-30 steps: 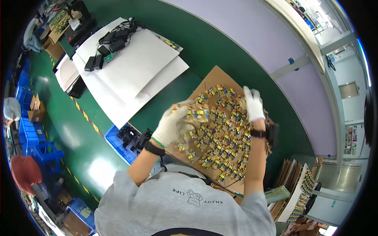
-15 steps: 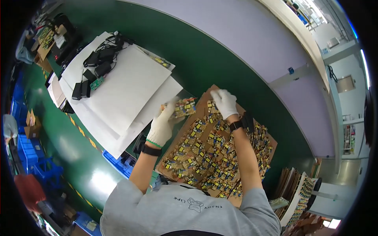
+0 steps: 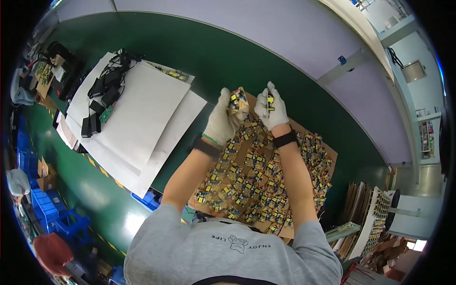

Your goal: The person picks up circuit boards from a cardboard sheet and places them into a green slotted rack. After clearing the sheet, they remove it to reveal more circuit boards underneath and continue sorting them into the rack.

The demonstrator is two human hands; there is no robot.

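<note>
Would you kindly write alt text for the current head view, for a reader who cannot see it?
A white-gloved left hand and right hand hold small circuit boards near the far edge of a cardboard sheet crowded with similar boards. To the left, black power adapters with tangled cords lie on large white sheets on a green surface.

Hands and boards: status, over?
Left hand holding at least one board. Right hand holding another board. More boards on cardboard beneath. Nothing seen blocking either hand.
</note>
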